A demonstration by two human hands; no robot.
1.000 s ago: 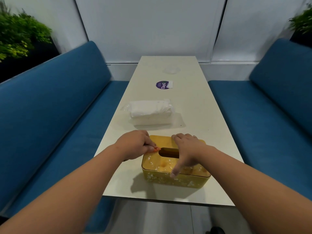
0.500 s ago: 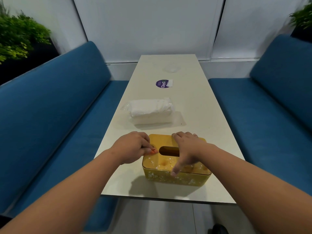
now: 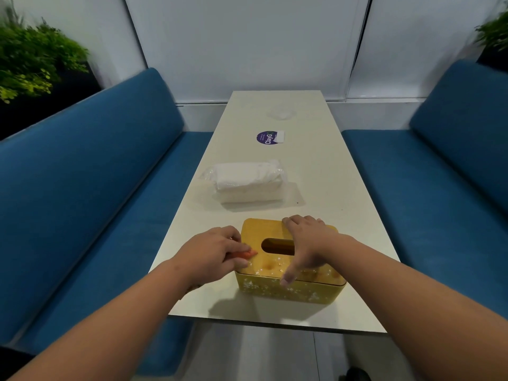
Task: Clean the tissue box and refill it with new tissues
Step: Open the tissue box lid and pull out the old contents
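A yellow tissue box (image 3: 275,292) with white specks stands near the table's front edge, and nothing shows in its oval slot (image 3: 277,246). My right hand (image 3: 308,243) spans the lid, fingers curled over the far edge and thumb at the near edge. At the lid's left end, my left hand (image 3: 211,251) pinches a small orange thing (image 3: 248,254) against it. A clear-wrapped pack of white tissues (image 3: 247,182) lies just beyond the box.
The long white table (image 3: 330,188) carries a round purple sticker (image 3: 268,137) and a pale crumpled bit (image 3: 280,114) farther back. Blue sofas (image 3: 82,174) (image 3: 439,174) flank both sides. Green plants (image 3: 30,64) sit at the back corners.
Both hands stay on the box in nearly the same places. My left hand with the orange thing has shifted a little at the lid's left end.
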